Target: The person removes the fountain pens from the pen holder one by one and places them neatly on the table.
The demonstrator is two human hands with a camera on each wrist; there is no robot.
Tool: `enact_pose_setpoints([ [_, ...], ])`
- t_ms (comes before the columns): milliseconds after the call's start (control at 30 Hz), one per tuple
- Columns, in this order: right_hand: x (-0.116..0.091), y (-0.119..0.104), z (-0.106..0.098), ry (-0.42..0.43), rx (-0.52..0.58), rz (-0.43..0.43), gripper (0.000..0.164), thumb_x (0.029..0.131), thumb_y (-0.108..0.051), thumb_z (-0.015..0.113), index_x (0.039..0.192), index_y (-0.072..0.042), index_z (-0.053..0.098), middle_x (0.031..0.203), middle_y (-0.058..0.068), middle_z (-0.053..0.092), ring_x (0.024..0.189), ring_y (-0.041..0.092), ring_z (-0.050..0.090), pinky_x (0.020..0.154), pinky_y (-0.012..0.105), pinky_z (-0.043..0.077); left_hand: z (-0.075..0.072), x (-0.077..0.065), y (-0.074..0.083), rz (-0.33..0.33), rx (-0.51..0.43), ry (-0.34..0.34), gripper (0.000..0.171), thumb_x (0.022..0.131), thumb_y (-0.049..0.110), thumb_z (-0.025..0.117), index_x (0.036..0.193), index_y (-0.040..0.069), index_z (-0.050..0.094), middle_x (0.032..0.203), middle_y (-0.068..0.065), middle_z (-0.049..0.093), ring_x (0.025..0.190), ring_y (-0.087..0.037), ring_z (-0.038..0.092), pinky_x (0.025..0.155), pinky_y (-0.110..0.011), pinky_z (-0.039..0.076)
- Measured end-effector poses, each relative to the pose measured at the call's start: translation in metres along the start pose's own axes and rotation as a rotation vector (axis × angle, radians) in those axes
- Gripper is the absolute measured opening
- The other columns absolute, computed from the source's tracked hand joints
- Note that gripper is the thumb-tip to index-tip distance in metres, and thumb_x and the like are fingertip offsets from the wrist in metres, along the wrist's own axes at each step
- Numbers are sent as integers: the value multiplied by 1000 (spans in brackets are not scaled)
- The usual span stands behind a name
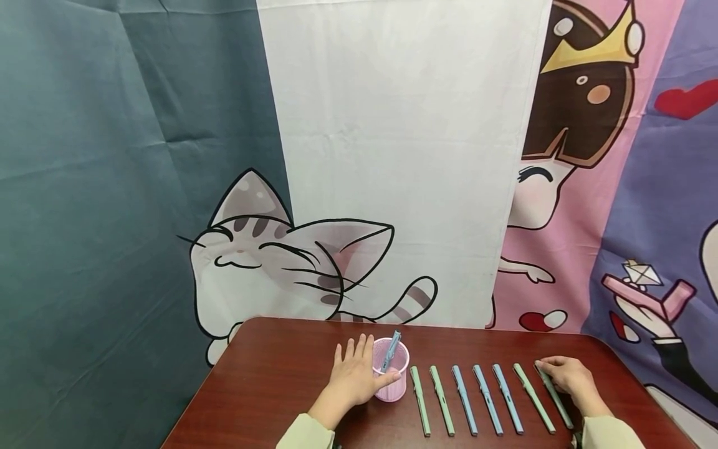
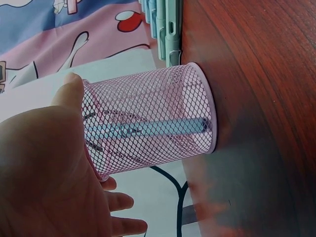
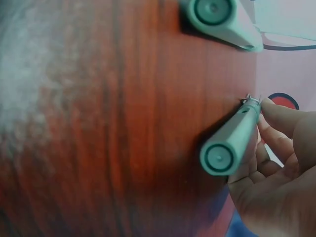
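At the right end of a row of capped pens, my right hand [image 1: 570, 378] pinches the far, clip end of a dark green pen [image 1: 554, 396]. That pen lies on the table; in the right wrist view the green pen [image 3: 229, 140] shows its round end, with thumb and fingers at its far end. My left hand [image 1: 354, 379] is at a pink mesh pen cup [image 1: 391, 391], its thumb across the near side of the rim and its other fingers extended. Inside the upright cup leans a light blue pen [image 1: 391, 351], also visible through the mesh in the left wrist view.
Between cup and right hand lie several pens side by side, among them a green pen [image 1: 420, 401], a blue pen [image 1: 465, 401] and another green pen [image 1: 535, 399]. The brown wooden table [image 1: 252, 386] ends at a printed cloth backdrop [image 1: 404, 156].
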State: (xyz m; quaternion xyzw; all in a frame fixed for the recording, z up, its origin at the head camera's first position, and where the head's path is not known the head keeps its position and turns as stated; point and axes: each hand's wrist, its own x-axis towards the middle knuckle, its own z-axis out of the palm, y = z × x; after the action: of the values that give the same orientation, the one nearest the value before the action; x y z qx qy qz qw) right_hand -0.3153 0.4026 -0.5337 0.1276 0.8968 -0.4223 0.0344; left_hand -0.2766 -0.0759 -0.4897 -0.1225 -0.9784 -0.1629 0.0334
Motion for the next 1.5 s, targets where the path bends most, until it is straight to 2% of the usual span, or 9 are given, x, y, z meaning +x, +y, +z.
enact_pose_setpoints([
  [133, -1, -1, -3, -15, 74, 21, 52, 91, -35, 73, 118, 9, 66, 89, 8, 67, 75, 14, 62, 65, 31, 59, 0, -1, 0, -1, -7, 1, 107, 84, 82, 52, 156, 4, 35, 160, -18, 37, 147, -43, 33, 119, -63, 16],
  [300, -5, -5, -5, 1, 88, -15, 52, 95, -31, 70, 126, 10, 60, 92, 12, 69, 75, 15, 64, 64, 33, 58, -1, -2, 0, -4, -11, -4, 107, 84, 82, 51, 156, 5, 35, 160, -17, 37, 148, -43, 32, 119, -63, 16],
  [467, -14, -20, -3, 19, 76, -57, 60, 98, -38, 65, 131, 11, 56, 85, 5, 69, 73, 11, 64, 62, 29, 57, -2, -1, 1, 0, -7, -1, 106, 85, 81, 52, 156, 5, 35, 160, -18, 37, 148, -43, 32, 119, -63, 16],
  [533, -19, -29, -1, 22, 78, -68, 64, 99, -43, 63, 135, 10, 54, 87, 3, 70, 74, 10, 65, 64, 27, 57, -2, -1, 1, -2, -3, -3, 106, 85, 81, 52, 156, 5, 34, 160, -18, 36, 148, -43, 32, 119, -63, 16],
  [667, -29, -48, 5, 5, 111, -116, 68, 101, -44, 60, 141, 10, 49, 108, 20, 71, 85, 13, 70, 70, 28, 59, -1, 0, 0, -4, 3, -6, 106, 85, 82, 51, 157, 5, 34, 161, -17, 36, 148, -43, 31, 120, -63, 16],
  [800, -39, -64, 13, -35, 174, -147, 67, 103, -40, 59, 145, 10, 44, 130, 32, 61, 100, 23, 72, 80, 32, 60, -1, 2, 0, 1, 11, 0, 107, 84, 82, 51, 157, 5, 34, 161, -17, 35, 148, -42, 31, 120, -63, 15],
  [933, -46, -75, 20, -77, 233, -149, 67, 103, -39, 59, 148, 8, 43, 135, 29, 60, 107, 23, 70, 86, 34, 59, -1, 2, 0, 2, 13, -3, 107, 84, 83, 50, 157, 5, 33, 162, -17, 35, 149, -42, 31, 120, -63, 15],
  [1133, -53, -84, 32, -99, 290, -178, 62, 103, -32, 61, 147, 8, 44, 136, 27, 60, 104, 15, 71, 87, 34, 59, 1, 0, -2, -1, 26, -1, 108, 84, 84, 48, 157, 6, 34, 161, -17, 35, 148, -42, 31, 119, -63, 17],
  [1500, -61, -104, 55, -139, 404, -203, 61, 101, -31, 64, 148, 3, 45, 141, 23, 57, 112, 21, 70, 95, 41, 56, 1, 0, -1, 5, 36, 7, 108, 84, 84, 48, 157, 6, 34, 161, -17, 35, 149, -42, 31, 120, -63, 16],
])
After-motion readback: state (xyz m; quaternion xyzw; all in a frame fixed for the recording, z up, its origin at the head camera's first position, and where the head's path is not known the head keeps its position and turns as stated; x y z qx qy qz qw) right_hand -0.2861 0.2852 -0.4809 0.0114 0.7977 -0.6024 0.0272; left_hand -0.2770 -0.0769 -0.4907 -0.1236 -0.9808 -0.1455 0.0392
